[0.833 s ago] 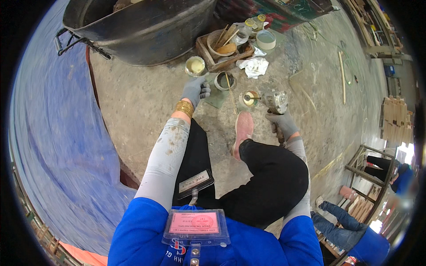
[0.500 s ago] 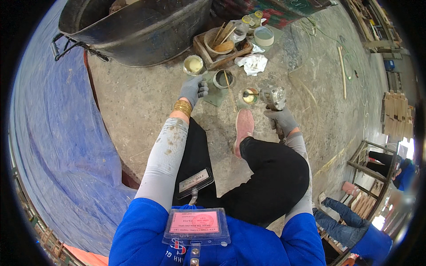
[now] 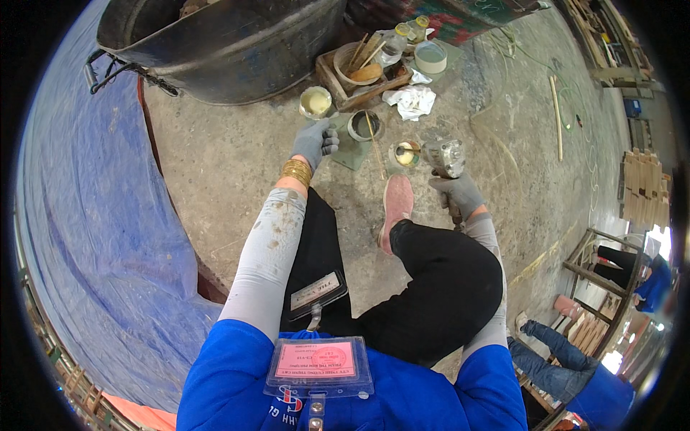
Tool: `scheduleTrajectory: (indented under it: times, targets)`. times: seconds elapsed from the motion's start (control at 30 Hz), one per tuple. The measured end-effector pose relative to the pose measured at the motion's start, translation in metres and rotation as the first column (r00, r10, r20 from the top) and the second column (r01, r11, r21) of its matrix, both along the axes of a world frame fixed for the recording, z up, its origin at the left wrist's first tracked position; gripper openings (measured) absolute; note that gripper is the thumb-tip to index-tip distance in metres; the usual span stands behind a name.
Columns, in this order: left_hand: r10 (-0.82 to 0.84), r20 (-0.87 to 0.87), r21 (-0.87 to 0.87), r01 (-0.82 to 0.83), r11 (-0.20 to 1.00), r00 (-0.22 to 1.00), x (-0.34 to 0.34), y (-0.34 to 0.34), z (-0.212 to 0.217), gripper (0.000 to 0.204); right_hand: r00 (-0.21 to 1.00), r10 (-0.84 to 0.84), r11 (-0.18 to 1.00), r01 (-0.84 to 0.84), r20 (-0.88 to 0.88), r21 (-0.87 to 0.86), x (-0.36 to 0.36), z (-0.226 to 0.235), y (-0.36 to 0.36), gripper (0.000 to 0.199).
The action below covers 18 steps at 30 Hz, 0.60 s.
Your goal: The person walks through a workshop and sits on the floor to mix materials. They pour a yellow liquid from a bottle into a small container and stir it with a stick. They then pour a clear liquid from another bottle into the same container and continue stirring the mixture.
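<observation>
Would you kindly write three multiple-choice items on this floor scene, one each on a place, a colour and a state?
1. Where is the cream-filled can?
A. just beyond the left hand
B. inside the wooden crate
C. on the blue tarp

2. What colour are the gloves?
A. red
B. grey
C. yellow

3. What is the right hand doing?
A. lying flat and open on the floor
B. gripping a metal power tool
C. resting on the knee

Answers: A, the can stands by the fingertips; B, both gloves are grey; B, the fingers wrap the tool's handle.
</observation>
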<state>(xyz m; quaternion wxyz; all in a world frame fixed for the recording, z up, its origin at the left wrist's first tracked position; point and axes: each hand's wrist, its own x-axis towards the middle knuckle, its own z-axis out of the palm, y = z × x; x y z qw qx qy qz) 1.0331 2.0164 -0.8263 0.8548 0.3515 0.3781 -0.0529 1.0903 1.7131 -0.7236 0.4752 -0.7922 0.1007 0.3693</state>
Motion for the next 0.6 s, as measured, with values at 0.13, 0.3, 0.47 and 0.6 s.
scheduleTrajectory:
  times: [0.13, 0.3, 0.47, 0.6]
  targets:
    - [0.006, 0.009, -0.010, -0.006, 1.000, 1.000, 0.0004, -0.0011, 0.0022, 0.018, 1.000, -0.016, 1.000, 0.016, -0.005, 0.018, -0.0005, -0.0012, -0.0007, 0.028]
    - [0.010, -0.012, 0.008, -0.010, 1.000, 1.000, -0.0016, 0.0055, -0.0005, 0.017, 1.000, 0.006, 1.000, -0.006, 0.002, 0.024, -0.0004, -0.0025, 0.0006, 0.029]
    - [0.008, -0.001, 0.001, -0.008, 1.000, 1.000, -0.0004, 0.0017, 0.0002, 0.018, 1.000, 0.024, 0.999, -0.024, -0.003, 0.024, 0.0026, -0.0071, -0.0042, 0.028]
    - [0.011, 0.012, 0.023, -0.011, 1.000, 1.000, -0.0032, 0.0032, 0.0001, 0.018, 0.999, 0.041, 0.999, -0.042, 0.018, 0.020, 0.0008, -0.0051, -0.0016, 0.027]
